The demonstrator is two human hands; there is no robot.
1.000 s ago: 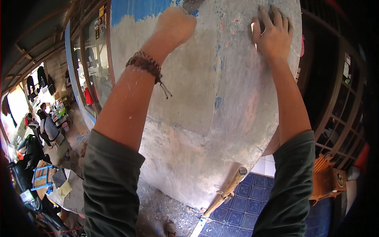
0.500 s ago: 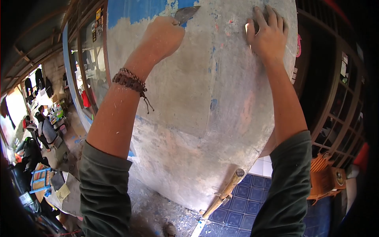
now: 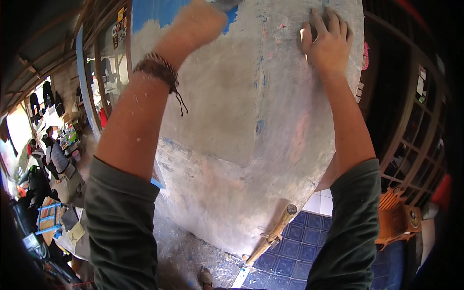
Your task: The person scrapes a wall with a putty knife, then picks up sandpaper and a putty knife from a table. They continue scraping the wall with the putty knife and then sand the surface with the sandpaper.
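Note:
My left hand (image 3: 200, 23), smeared by motion, is closed around a scraper (image 3: 228, 4) at the top edge of view. Only part of its grey metal blade shows; the handle is hidden in my fist. The blade is over the blue paint (image 3: 157, 13) at the upper part of the wall (image 3: 217, 92). Below the ragged paint edge the wall is bare grey, with small blue and pinkish traces. My right hand (image 3: 329, 47) lies on the wall at the upper right with its fingers spread, holding nothing.
A wooden pole (image 3: 273, 234) leans at the wall's lower corner beside blue floor tiles (image 3: 302, 246) with paint flakes. At left are people seated (image 3: 58, 157), a blue-framed wooden item (image 3: 49, 217) and a window. Orange wooden furniture (image 3: 394, 217) stands at right.
My left hand has moved up and left with the scraper, whose blade is now partly out of view. The right hand keeps its place on the wall.

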